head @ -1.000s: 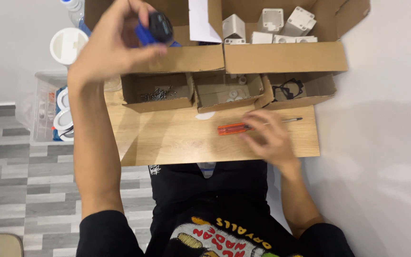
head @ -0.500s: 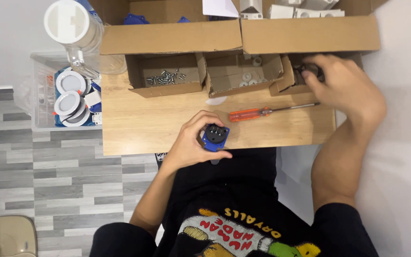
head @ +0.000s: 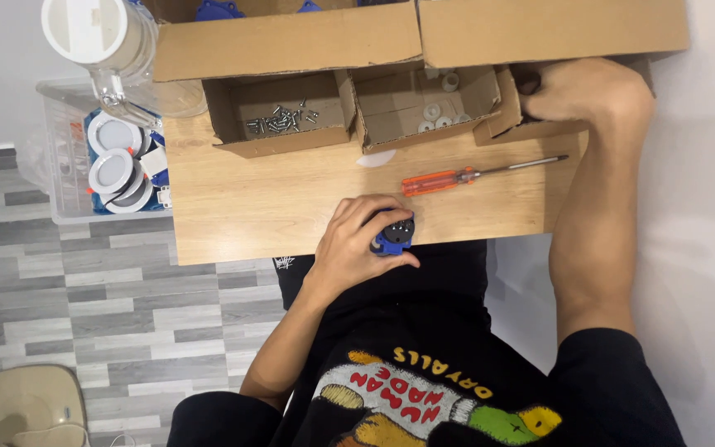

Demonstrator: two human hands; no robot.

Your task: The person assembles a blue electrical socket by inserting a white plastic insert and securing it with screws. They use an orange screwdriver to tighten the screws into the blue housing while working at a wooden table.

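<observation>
My left hand (head: 359, 242) grips a small blue and black round part (head: 393, 234) at the near edge of the wooden table (head: 250, 207). My right hand (head: 593, 89) reaches into the rightmost small cardboard box (head: 502, 116), and its fingertips are hidden inside. An orange-handled screwdriver (head: 457, 176) lies on the table between the two hands, touched by neither.
A small box holding several screws (head: 279, 120) and a middle box with white round bits (head: 436, 106) stand behind. Larger cardboard boxes (head: 291, 45) line the back. A clear jug with a white lid (head: 105, 41) and a bin of white round fittings (head: 117, 165) are at the left.
My left hand brought the blue part down from the big box to the table's near edge. My right hand left the screwdriver and went into the right small box.
</observation>
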